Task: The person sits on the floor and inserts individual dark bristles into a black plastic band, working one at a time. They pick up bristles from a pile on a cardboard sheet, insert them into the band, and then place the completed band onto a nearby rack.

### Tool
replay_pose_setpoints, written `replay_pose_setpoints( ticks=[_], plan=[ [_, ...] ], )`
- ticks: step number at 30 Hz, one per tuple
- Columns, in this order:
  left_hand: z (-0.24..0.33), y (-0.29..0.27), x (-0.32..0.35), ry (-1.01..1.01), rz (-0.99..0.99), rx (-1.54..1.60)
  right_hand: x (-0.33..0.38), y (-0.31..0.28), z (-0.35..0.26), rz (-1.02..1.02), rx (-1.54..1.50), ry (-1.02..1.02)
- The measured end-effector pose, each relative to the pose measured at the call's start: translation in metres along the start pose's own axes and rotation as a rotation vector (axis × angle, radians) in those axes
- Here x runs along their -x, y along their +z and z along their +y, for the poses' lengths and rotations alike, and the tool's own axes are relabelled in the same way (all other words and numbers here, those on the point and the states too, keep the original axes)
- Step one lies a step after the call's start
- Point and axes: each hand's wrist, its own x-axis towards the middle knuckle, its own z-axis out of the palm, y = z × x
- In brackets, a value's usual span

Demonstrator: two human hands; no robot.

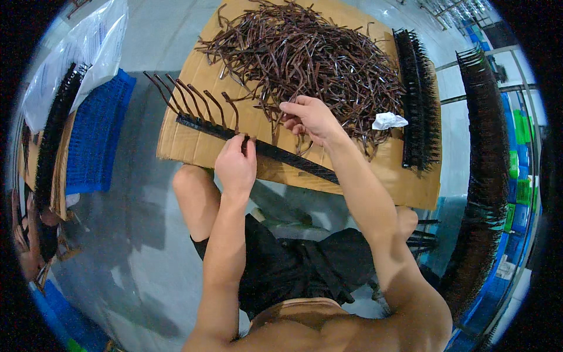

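Observation:
A long black bar [293, 159] lies slantwise along the near edge of the cardboard surface. Several thin brown strips [202, 101], bent like eyeglass temples, stand upright in a row in its left part. My left hand [236, 167] is closed at the bar, thumb and fingertips pinching it just right of the last standing strip. Over the near edge of a big heap of loose brown strips [305, 56], my right hand [314, 122] pinches what looks like one such strip, mostly covered by the fingers. The bar's right end passes under my right forearm.
Black bars full of bristly strips [417, 100] lie at the cardboard's [176, 141] right edge, near a crumpled white tissue [389, 121]. A long dark rack of strips [484, 170] stands further right. At left are a blue crate [99, 135] and clear plastic wrap [88, 53].

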Motion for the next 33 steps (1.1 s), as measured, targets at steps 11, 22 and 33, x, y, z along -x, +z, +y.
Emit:
replay_pose_setpoints(
  ticks=[11,22,33],
  plan=[
    [-0.002,-0.001,0.004,0.073,0.014,-0.095,0.014,0.054,0.056,0.104,0.263,-0.544],
    [-0.004,0.000,0.004,0.079,0.005,-0.090,0.020,0.060,0.055,0.076,0.130,-0.536],
    [0.003,-0.006,0.010,-0.028,-0.024,-0.126,0.029,0.061,0.043,0.086,0.607,-0.792]
  ],
)
